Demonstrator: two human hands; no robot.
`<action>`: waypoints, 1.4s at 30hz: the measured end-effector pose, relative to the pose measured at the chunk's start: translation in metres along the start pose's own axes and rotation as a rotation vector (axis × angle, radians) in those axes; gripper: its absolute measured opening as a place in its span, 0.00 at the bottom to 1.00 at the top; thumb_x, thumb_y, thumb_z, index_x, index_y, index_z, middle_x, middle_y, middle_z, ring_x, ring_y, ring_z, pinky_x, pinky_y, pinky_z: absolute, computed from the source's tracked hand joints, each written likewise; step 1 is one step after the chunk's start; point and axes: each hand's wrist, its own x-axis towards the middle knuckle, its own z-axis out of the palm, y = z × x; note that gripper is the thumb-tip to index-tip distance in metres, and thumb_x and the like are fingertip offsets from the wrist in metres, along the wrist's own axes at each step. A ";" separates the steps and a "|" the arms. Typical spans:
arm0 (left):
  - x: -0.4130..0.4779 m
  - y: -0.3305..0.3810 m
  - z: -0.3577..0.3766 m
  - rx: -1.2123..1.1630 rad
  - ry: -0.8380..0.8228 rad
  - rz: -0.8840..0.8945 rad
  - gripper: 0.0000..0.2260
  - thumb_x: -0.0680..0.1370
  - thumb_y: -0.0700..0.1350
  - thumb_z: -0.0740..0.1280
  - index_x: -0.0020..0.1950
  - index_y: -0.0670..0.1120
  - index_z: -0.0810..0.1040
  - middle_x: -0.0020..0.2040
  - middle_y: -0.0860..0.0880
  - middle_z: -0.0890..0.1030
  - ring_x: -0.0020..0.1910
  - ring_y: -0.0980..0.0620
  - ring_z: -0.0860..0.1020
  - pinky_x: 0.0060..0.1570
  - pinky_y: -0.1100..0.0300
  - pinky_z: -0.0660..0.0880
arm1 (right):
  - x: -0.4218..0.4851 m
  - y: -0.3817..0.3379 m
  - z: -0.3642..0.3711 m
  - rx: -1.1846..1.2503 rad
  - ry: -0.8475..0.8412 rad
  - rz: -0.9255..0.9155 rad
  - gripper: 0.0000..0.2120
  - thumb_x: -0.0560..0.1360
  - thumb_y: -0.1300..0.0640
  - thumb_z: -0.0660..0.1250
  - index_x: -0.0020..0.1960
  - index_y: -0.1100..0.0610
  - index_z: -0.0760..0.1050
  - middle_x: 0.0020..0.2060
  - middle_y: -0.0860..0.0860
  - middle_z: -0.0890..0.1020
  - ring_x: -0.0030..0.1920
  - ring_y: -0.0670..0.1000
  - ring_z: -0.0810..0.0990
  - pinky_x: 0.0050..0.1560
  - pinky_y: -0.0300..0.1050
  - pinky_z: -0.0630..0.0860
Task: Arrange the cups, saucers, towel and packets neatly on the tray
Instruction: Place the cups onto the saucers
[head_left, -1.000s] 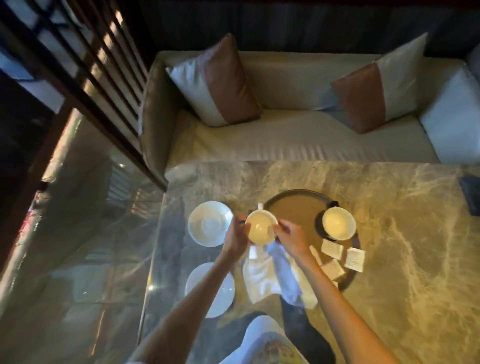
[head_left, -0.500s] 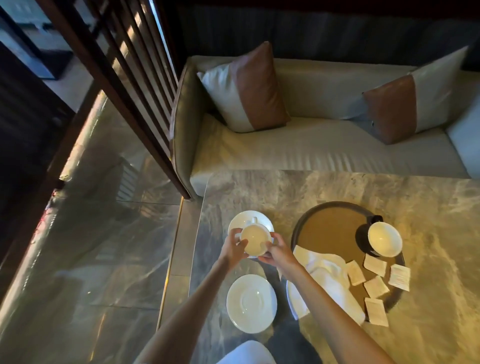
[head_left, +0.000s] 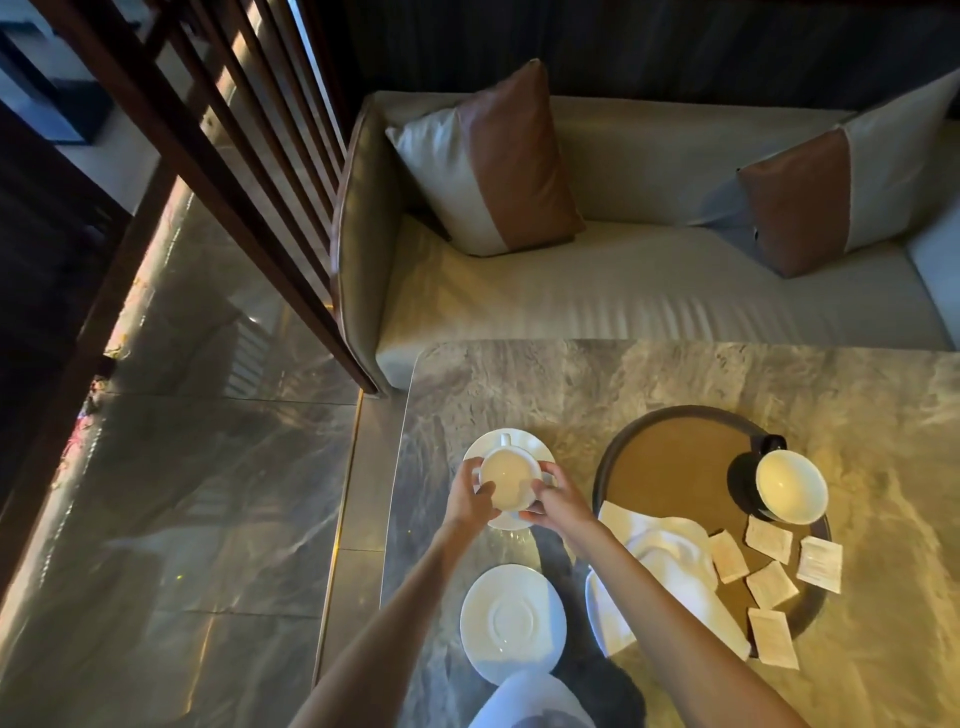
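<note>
The white cup that you hold sits on, or just above, the far saucer; I cannot tell if it already touches. Its small handle points away from you. This pair stands on the bench, to the left of the round tray, so the coming move must go to your right. Your left hand grips the left side of the cup, your right hand grips the right side and is the nearer one to the tray.

The cup and both saucers are smooth glazed porcelain, likely slippery. The near saucer lies empty, close to you. On the tray, the second cup stands at the right edge, a soft white towel hangs crumpled over the near rim, and flat paper packets lie scattered. The bench is polished marble.
</note>
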 end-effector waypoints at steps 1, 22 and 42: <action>0.000 -0.001 0.001 0.001 0.003 0.003 0.16 0.79 0.31 0.59 0.66 0.40 0.68 0.56 0.45 0.71 0.55 0.46 0.70 0.56 0.38 0.77 | 0.001 0.000 0.000 -0.011 -0.007 -0.004 0.15 0.81 0.63 0.59 0.65 0.50 0.67 0.64 0.59 0.71 0.60 0.61 0.79 0.40 0.45 0.83; -0.025 0.010 0.005 0.323 0.202 0.065 0.18 0.81 0.42 0.60 0.71 0.40 0.66 0.66 0.37 0.74 0.63 0.38 0.75 0.63 0.47 0.73 | -0.022 0.002 -0.029 0.025 -0.040 -0.057 0.21 0.82 0.58 0.60 0.74 0.54 0.65 0.64 0.60 0.75 0.63 0.59 0.78 0.60 0.51 0.78; -0.060 0.092 0.331 0.361 -0.218 0.105 0.15 0.80 0.38 0.58 0.66 0.37 0.72 0.63 0.35 0.76 0.65 0.35 0.73 0.63 0.49 0.71 | -0.020 -0.014 -0.386 0.060 0.411 -0.174 0.19 0.80 0.64 0.63 0.70 0.63 0.69 0.55 0.61 0.77 0.55 0.63 0.77 0.62 0.65 0.73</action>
